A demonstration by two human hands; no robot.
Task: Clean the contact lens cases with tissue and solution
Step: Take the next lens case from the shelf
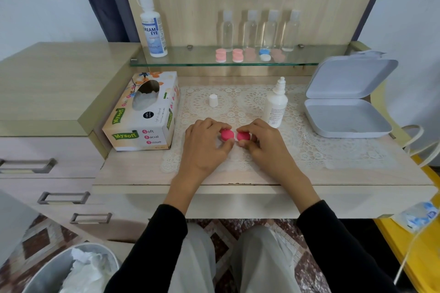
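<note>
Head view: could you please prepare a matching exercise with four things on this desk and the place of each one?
Things:
1. tissue box
2. large solution bottle
3. white cap
4. pink lens case

Places:
a. pinched between the left hand and the right hand
b. on the glass shelf
c. at the left end of the desk
d. standing alone on the lace mat

Pairs: 1-c, 2-b, 3-d, 4-a

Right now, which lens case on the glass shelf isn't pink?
The fourth case from the left, with one blue cap and one white. The rest on the shelf are all pink.
</note>
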